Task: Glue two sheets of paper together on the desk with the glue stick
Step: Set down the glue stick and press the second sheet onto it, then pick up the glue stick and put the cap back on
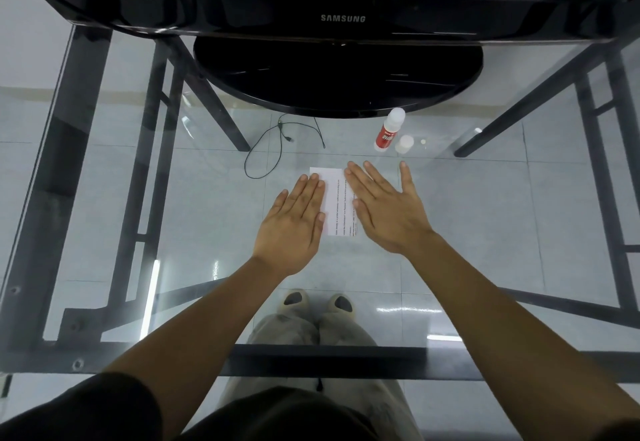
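The glass desk point(502, 232) carries everything, and beyond the fingertips the black monitor point(343, 18) stands on its round base point(337, 77). Both hands lie flat, palms down, pinching nothing: the left hand point(294, 226) has straight fingers held close together, while the right hand point(388, 212) is spread, its little finger splayed well away from the others. Under and between them is the paper point(337, 198), a white sheet with lines of print showing in the gap between the two palms. The left fingers cover its one long edge and the right fingers the other. I can see only one outline, so I cannot tell whether a second sheet sits squarely beneath it. Just beyond the right fingertips stands the glue stick point(389, 130), red-bodied and upright, with a small white cap point(404, 144) beside it. To my eye this is the pressing-down step. The risk is slip: glass is slick, and if the palms push unevenly or slide apart, the top sheet could skate on wet glue and bond crooked or wrinkled. Glue squeezed out at the edges could stick the paper to the desk. A careless forward reach could also knock over the glue stick.
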`<state>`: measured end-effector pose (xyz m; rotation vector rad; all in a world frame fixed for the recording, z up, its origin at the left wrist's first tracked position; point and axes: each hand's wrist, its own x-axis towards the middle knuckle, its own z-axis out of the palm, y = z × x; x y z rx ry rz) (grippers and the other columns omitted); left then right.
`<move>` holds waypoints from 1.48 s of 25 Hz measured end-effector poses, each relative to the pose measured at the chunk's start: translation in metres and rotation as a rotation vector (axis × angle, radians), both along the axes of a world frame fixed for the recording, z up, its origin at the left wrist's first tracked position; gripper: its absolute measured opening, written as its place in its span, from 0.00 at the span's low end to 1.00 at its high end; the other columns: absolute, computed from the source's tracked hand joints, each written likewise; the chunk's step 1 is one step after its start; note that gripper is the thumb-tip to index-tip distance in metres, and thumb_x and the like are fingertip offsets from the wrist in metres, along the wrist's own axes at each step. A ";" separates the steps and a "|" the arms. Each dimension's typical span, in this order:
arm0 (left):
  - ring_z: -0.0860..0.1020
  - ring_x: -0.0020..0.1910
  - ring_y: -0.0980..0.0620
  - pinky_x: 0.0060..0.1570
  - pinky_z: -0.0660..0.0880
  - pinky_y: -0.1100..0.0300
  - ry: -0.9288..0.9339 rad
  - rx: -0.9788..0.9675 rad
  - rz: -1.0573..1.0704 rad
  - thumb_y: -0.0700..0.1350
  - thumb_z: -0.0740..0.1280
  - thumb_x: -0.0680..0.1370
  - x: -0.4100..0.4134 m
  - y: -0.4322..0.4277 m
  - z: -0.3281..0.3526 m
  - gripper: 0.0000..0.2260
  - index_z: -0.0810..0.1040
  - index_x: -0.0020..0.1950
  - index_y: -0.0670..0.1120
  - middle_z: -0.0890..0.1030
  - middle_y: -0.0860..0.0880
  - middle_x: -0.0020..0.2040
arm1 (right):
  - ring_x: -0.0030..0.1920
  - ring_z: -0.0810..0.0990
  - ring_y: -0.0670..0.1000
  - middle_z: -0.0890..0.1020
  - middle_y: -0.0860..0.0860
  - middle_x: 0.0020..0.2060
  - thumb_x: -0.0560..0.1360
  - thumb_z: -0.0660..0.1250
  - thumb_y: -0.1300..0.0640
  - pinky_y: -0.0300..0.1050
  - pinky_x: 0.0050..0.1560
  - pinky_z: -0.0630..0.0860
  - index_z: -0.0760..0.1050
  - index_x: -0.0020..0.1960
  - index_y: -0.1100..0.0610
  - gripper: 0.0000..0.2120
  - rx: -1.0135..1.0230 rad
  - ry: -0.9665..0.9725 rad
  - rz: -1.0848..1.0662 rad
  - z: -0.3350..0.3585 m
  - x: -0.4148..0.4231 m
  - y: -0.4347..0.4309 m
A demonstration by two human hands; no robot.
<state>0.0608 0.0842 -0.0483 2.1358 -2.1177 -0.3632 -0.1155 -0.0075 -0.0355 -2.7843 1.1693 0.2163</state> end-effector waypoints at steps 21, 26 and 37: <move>0.49 0.75 0.54 0.73 0.55 0.52 0.646 0.159 0.130 0.50 0.49 0.82 0.009 -0.012 0.029 0.24 0.45 0.76 0.49 0.44 0.57 0.75 | 0.74 0.37 0.50 0.41 0.49 0.76 0.77 0.33 0.43 0.51 0.70 0.31 0.35 0.74 0.53 0.29 0.119 -0.082 -0.430 0.007 -0.010 0.039; 0.52 0.75 0.54 0.67 0.53 0.69 0.642 0.043 0.176 0.48 0.52 0.82 0.007 -0.039 0.048 0.22 0.53 0.75 0.47 0.53 0.51 0.76 | 0.74 0.38 0.51 0.42 0.52 0.76 0.78 0.37 0.44 0.51 0.70 0.34 0.37 0.75 0.54 0.28 0.147 -0.050 -0.570 0.004 -0.026 0.043; 0.75 0.59 0.50 0.54 0.67 0.63 0.669 -0.074 0.096 0.49 0.71 0.72 -0.040 -0.133 0.046 0.22 0.73 0.63 0.44 0.79 0.46 0.59 | 0.74 0.37 0.52 0.41 0.51 0.76 0.75 0.32 0.42 0.51 0.70 0.34 0.36 0.75 0.53 0.31 0.145 -0.019 -0.582 -0.003 -0.026 0.044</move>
